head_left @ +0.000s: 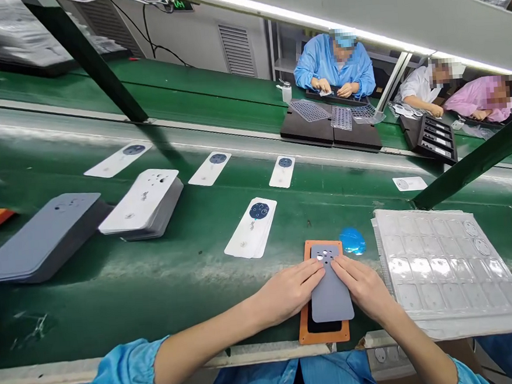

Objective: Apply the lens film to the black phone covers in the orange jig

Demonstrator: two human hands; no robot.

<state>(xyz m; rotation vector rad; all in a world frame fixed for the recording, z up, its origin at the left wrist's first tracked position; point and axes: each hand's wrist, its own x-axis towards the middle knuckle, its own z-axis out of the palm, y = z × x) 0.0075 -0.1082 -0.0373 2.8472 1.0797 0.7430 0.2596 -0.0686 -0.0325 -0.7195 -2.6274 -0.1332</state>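
A grey phone back panel with several holes at its top lies slightly turned over an orange fixture with a dark inside. My left hand holds the panel by its upper left edge, fingertips beside the holes. From the other side my right hand grips the upper right edge, fingers bent onto the surface. Both thumbs are largely hidden. A blue round film lies just beyond my right hand. Farther off, to the left, is a small stack of white panels with dark round camera areas.
At left stand a tall stack of grey panels and a stack of white panels. A clear plastic tray lies at right. Single white panels lie along the belt. Green posts rise nearby; co-workers sit across.
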